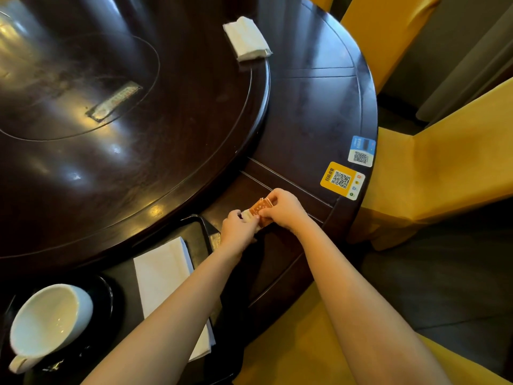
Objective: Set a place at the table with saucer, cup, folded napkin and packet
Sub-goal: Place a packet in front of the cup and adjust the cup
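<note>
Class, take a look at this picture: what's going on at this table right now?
A person holds a small orange packet just above the dark table near its edge. The left hand and the right hand both pinch it. The folded white napkin, the white cup and the dark saucer are on a tray at the lower left, not yet set out.

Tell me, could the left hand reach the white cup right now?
Probably yes: the cup sits uncovered beside that forearm, with nothing between. But the left hand pinches the packet together with the right hand, so it must let go first.
</note>
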`<state>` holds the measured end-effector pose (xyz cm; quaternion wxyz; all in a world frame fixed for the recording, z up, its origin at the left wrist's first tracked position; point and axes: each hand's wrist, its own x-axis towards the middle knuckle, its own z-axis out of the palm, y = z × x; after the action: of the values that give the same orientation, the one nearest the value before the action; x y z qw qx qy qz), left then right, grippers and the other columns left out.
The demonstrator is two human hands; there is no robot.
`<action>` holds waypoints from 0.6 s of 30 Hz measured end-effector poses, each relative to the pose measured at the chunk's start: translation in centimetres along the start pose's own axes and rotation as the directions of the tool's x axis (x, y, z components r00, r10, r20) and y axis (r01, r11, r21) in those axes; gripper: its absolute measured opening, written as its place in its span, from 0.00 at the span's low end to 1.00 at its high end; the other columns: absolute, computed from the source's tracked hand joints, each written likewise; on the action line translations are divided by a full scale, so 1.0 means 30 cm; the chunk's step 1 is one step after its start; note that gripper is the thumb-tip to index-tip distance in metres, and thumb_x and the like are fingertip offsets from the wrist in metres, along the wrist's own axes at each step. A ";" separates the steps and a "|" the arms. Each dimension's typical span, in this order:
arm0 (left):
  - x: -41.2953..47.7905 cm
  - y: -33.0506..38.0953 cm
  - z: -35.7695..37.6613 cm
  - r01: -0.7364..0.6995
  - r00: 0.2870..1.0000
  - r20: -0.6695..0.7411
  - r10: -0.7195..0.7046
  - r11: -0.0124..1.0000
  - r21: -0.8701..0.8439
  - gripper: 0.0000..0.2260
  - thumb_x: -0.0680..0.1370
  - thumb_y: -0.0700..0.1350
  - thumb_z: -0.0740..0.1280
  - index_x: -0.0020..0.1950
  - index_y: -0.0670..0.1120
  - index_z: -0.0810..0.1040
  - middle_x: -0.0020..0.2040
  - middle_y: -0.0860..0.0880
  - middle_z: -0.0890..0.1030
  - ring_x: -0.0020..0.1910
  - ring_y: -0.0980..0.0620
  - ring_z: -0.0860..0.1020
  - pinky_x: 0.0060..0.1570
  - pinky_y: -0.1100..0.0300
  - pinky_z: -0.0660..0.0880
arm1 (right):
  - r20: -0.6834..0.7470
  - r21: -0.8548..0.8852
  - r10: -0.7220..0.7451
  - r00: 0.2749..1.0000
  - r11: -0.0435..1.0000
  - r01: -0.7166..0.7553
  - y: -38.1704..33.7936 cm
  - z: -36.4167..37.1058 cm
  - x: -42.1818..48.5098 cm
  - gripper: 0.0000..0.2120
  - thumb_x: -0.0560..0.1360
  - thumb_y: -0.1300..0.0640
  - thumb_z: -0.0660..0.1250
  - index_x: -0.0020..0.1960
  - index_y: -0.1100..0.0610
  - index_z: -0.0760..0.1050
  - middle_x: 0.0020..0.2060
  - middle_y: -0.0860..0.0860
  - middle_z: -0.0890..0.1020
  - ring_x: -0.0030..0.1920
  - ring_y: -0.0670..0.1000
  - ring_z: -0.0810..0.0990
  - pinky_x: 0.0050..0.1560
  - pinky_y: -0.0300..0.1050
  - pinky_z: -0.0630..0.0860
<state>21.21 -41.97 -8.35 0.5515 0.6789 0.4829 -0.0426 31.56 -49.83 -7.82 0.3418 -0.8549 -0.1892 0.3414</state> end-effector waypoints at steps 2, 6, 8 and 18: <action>-0.028 0.018 -0.026 -0.014 1.000 0.024 0.019 0.978 -0.210 0.19 0.76 0.48 0.67 0.65 0.45 0.72 0.53 0.47 0.79 0.48 0.53 0.80 0.39 0.60 0.79 | 0.005 0.177 -0.017 1.000 0.984 0.016 -0.015 -0.034 -0.022 0.11 0.71 0.58 0.71 0.49 0.51 0.72 0.46 0.50 0.80 0.46 0.47 0.79 0.44 0.39 0.77; -0.096 0.072 -0.084 -0.140 0.987 0.011 0.160 0.897 -0.420 0.11 0.75 0.44 0.68 0.57 0.46 0.78 0.50 0.47 0.82 0.47 0.52 0.82 0.39 0.62 0.79 | -0.002 0.319 -0.088 0.996 0.944 0.084 -0.066 -0.079 -0.079 0.12 0.71 0.57 0.72 0.52 0.50 0.73 0.44 0.45 0.79 0.44 0.43 0.80 0.37 0.33 0.76; -0.124 0.085 -0.121 -0.223 0.972 -0.025 0.233 0.885 -0.409 0.09 0.74 0.43 0.70 0.54 0.48 0.79 0.50 0.46 0.82 0.48 0.51 0.82 0.40 0.63 0.79 | -0.008 0.296 -0.144 0.990 0.945 0.140 -0.093 -0.086 -0.109 0.14 0.71 0.56 0.71 0.56 0.52 0.74 0.44 0.43 0.78 0.45 0.43 0.79 0.39 0.33 0.77; -0.264 -0.049 -0.460 -0.477 0.853 -0.291 0.434 0.874 -0.095 0.08 0.71 0.46 0.73 0.45 0.58 0.81 0.43 0.55 0.83 0.47 0.53 0.81 0.49 0.52 0.79 | 0.104 0.353 -0.348 0.932 0.888 0.293 -0.315 0.123 -0.264 0.13 0.72 0.62 0.71 0.55 0.55 0.76 0.48 0.50 0.83 0.50 0.46 0.82 0.52 0.40 0.79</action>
<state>9.42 -35.99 0.64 0.5313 0.7259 0.3779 0.2190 22.58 -45.99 0.55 0.5158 -0.7107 -0.2955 0.3762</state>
